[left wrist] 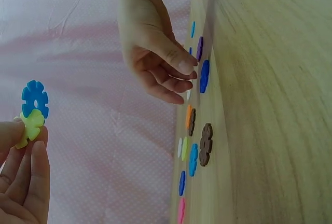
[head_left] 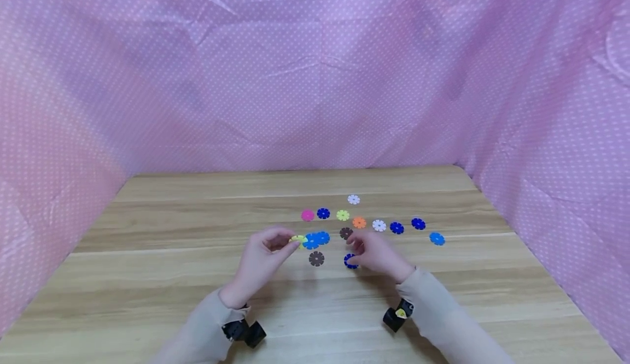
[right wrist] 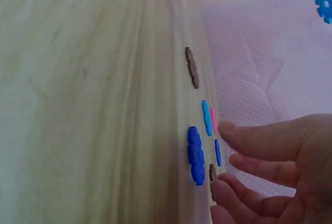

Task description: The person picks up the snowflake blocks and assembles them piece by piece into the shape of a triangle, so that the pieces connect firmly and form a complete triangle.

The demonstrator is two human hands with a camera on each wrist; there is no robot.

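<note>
My left hand point(head_left: 264, 257) pinches a yellow-green notched disc point(left wrist: 32, 125) between thumb and fingers. A light blue notched disc point(left wrist: 34, 99) is joined to its edge, and both are held above the table. With fingers loosely bent and parted, my right hand point(head_left: 376, 252) hovers over the table and holds nothing. It is nearest to a dark blue disc point(head_left: 350, 262), partly covered by the hand in the head view, and a brown disc point(head_left: 346, 233). Another brown disc point(head_left: 316, 259) lies between the hands.
On the wooden table point(head_left: 147, 216) lie more notched discs: pink point(head_left: 307, 215), orange point(head_left: 359, 222), white point(head_left: 379, 225), light blue point(head_left: 437, 239) and several others. Pink dotted cloth point(head_left: 315, 80) stands behind and along the sides. Both wrists wear small black cameras.
</note>
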